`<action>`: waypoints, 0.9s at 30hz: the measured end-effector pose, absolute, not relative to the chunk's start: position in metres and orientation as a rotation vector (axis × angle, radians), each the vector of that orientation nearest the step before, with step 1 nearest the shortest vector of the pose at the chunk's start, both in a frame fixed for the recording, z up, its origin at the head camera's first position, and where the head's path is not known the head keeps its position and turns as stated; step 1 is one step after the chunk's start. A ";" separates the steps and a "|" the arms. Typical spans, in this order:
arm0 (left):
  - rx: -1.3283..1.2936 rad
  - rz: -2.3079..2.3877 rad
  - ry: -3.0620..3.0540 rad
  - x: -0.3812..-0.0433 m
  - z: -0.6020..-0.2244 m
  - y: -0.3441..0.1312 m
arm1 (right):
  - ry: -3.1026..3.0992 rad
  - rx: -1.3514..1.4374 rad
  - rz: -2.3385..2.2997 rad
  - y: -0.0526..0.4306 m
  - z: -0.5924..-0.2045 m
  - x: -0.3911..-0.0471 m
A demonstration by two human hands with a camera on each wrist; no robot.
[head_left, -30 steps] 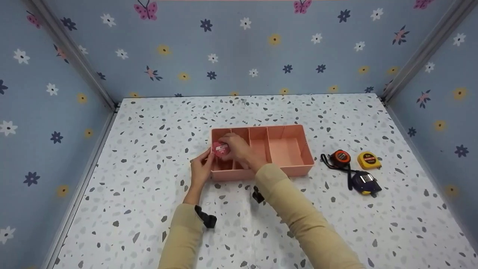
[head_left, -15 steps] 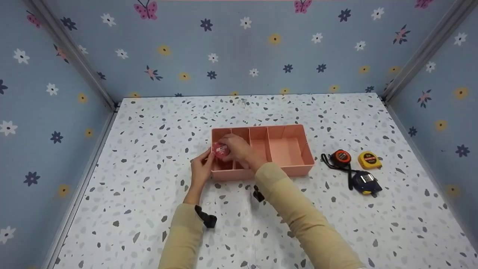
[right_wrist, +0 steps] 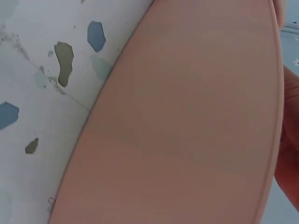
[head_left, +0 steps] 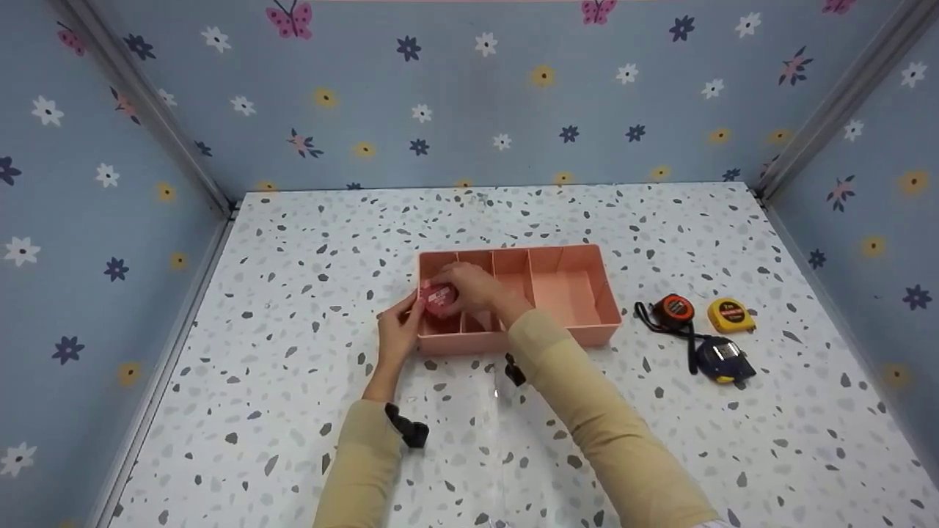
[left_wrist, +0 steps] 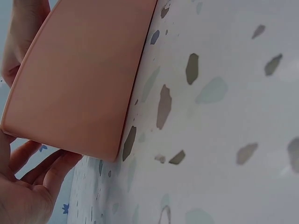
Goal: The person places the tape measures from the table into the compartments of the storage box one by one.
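A pink divided storage box lies on the table, with several compartments. My right hand reaches over its left part and grips a red tape measure, tilted with its label up, in the leftmost compartment. My left hand holds the box's left end at the rim, its fingertips close to the tape measure. In the left wrist view, fingers of that hand press against the end wall, outside the box. The box's front wall hides most of my right hand in the right wrist view.
Right of the box lie an orange-and-black tape measure with a black wrist strap, a yellow one and a dark blue one. Flower-patterned walls border the speckled table at the back and both sides.
The red tape measure has shifted slightly down and tilted a little in the leftmost compartment, moving with my right hand. My left hand stays at the box's left end.
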State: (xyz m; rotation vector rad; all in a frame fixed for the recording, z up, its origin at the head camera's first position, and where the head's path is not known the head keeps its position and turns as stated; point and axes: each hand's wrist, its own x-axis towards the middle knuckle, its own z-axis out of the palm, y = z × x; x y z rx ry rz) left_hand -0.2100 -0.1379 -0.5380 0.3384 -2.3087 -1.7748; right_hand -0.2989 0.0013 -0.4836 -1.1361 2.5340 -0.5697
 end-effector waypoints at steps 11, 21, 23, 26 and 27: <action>0.371 -1.793 -2.325 -0.211 -0.539 -0.138 | 2.445 -1.180 -0.681 0.005 -0.483 -0.306; 0.386 -1.812 -2.342 -0.210 -0.540 -0.137 | 2.456 -1.194 -0.585 0.000 -0.486 -0.306; 0.387 -1.815 -2.341 -0.210 -0.540 -0.137 | 2.442 -1.201 -0.575 -0.002 -0.486 -0.306; 0.391 -1.818 -2.334 -0.210 -0.540 -0.137 | 2.436 -1.203 -0.540 -0.003 -0.484 -0.306; 0.392 -1.816 -2.333 -0.210 -0.540 -0.138 | 2.430 -1.194 -0.530 -0.003 -0.484 -0.305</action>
